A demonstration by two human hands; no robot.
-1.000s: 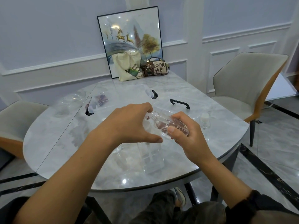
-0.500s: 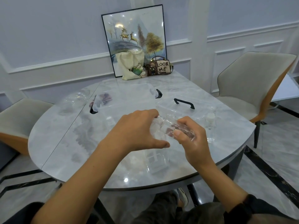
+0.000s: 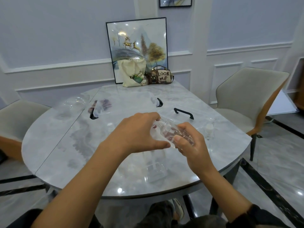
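Over the marble worktop (image 3: 65,145), I see both hands on a small clear bottle (image 3: 166,132), held tilted in the air near the front edge. The right hand (image 3: 189,145) grasps the bottle's body, where something reddish-brown shows through the plastic. The left hand (image 3: 136,134) curls around the neck end and covers the cap, so I cannot tell whether it is on or off. My reading is that the opening or closing is midway: the twist is unfinished, and nothing is yet poured or set down. No label can be read on the bottle. The only legible writing is "LOOK ME" on the brown handbag (image 3: 162,77) at the far edge, beside a cream tote bag (image 3: 133,74).
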